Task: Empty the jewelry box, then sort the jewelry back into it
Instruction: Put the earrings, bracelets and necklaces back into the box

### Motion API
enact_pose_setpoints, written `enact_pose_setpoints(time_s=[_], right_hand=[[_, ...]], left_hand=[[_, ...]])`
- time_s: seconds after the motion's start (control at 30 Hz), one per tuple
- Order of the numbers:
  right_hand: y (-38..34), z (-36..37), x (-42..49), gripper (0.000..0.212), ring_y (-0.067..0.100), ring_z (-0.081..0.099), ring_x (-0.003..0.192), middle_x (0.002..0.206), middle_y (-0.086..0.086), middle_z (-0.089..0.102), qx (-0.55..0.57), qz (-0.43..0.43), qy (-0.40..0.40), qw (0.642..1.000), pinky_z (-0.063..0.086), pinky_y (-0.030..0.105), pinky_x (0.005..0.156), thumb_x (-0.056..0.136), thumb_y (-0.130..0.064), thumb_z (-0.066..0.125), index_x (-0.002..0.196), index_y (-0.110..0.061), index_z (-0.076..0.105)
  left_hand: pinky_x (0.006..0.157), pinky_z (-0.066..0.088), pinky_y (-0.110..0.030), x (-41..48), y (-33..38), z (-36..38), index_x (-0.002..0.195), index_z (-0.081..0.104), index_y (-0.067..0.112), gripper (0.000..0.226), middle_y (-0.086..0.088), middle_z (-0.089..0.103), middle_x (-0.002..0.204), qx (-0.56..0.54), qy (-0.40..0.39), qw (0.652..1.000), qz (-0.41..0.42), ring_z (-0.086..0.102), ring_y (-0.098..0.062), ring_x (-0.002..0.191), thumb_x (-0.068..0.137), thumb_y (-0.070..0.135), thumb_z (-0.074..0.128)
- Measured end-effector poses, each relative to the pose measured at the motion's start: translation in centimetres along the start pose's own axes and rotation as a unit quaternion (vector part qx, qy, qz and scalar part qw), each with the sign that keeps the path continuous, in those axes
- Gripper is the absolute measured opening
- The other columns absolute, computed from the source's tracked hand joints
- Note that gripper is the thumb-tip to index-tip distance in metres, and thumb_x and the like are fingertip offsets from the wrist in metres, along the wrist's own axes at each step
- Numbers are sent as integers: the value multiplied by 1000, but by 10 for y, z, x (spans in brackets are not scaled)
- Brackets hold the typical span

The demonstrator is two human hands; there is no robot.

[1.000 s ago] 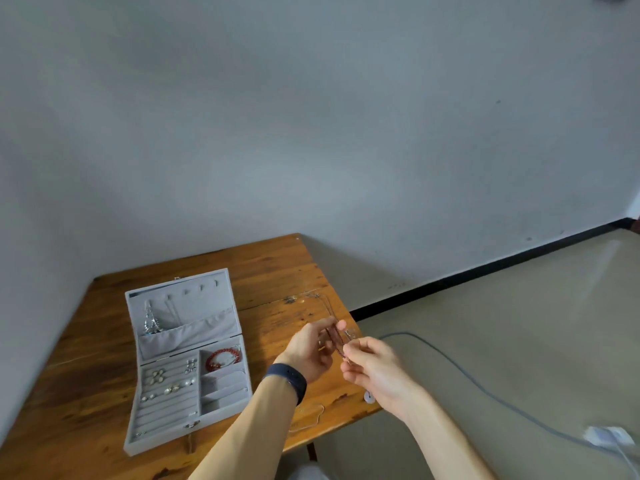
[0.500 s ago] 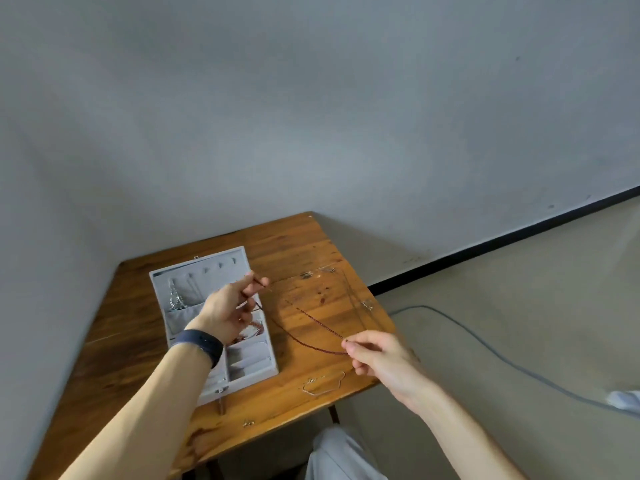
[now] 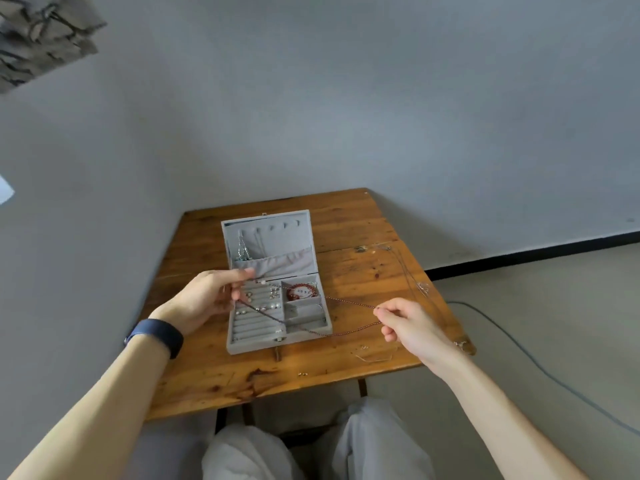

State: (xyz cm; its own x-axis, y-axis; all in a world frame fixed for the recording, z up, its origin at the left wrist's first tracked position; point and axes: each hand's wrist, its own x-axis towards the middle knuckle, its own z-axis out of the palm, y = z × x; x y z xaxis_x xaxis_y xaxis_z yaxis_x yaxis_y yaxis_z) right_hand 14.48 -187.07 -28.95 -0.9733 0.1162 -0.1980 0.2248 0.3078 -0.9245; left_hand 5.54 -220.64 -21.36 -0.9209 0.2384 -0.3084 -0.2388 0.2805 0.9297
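We pinch the necklace (image 3: pixel 346 301) in left hand (image 3: pixel 204 299) and right hand (image 3: pixel 412 323); we should lower it evenly (no snagging) into the jewelry box (image 3: pixel 249 346) under our left fingers.

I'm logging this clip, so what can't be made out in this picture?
Head view, the only one:
Necklace ends: hidden inside the pinching fingers of the left hand and right hand.
Tiny pieces near the table front edge: too small to identify.
Thin silver chain at the table's right: too faint to trace.
Patterned object, top left: cut off by the frame edge.
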Motion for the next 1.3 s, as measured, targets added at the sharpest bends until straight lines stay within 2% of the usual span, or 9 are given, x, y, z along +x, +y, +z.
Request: enact_pose_setpoints(time_s=[0.1,0.2,0.3,0.4,0.57,0.83,1.0,1.13,1.3], right_hand=[[-6,4,12,12,13,68,84,94,-1,70,-54,-20,3,998,58,34,85,100,-32,56,104,-27,66],[-12,17,22,14,14,68,85,97,-3,69,-103,-39,-3,994,58,30,82,101,-31,55,107,-24,64],[-12,28,31,13,10,66,80,95,-6,68,-137,-56,-3,989,53,21,70,100,-28,56,106,-23,66],[-5,37,42,13,5,65,78,93,-14,69,-181,-76,0,981,51,17,69,99,-30,59,103,-27,71],[-4,57,59,19,-4,62,89,99,-16,69,-237,-173,6,956,45,7,73,98,-32,60,109,-24,72],[-26,93,114,15,0,57,85,94,-13,59,-265,-294,9,918,47,14,73,101,-28,54,102,-19,66],[-46,108,152,22,7,56,79,94,-11,56,-300,-336,5,893,50,27,70,105,-33,43,101,-19,60],[-66,119,181,26,12,59,89,101,-4,57,-333,-363,0,870,52,27,78,105,-24,38,109,-13,61],[-81,133,204,22,15,61,95,106,3,63,-328,-375,18,867,46,20,80,105,-19,44,116,-10,61]], left_hand=[[89,44,-38,-9,-6,-24,60,52,21,38,0,47,64,-159,-21,987,3,68,-24,81,82,46,71],[80,47,-32,-20,-10,-39,78,72,16,18,2,48,66,-187,-56,981,-21,60,-20,71,90,23,62],[84,53,-35,-25,-16,-45,94,78,8,19,-5,65,76,-19,-28,999,-22,66,-22,77,97,15,60],[83,57,-30,-24,-11,-51,101,76,16,17,4,78,88,147,90,984,40,73,-15,86,98,26,63],[77,58,-25,-9,9,-65,97,76,31,11,15,74,82,364,253,884,148,69,-4,72,96,32,65],[73,47,-32,16,62,-83,108,71,39,23,2,72,103,560,347,743,123,67,-29,95,101,45,50],[78,56,-35,42,89,-103,94,73,36,18,5,74,89,490,344,795,99,68,-26,88,95,45,58],[58,49,-7,57,108,-102,86,74,22,15,9,73,71,289,304,895,152,66,-2,54,93,33,69],[57,45,-4,68,120,-92,90,75,24,13,11,73,74,269,284,895,211,65,-2,52,93,35,69]])
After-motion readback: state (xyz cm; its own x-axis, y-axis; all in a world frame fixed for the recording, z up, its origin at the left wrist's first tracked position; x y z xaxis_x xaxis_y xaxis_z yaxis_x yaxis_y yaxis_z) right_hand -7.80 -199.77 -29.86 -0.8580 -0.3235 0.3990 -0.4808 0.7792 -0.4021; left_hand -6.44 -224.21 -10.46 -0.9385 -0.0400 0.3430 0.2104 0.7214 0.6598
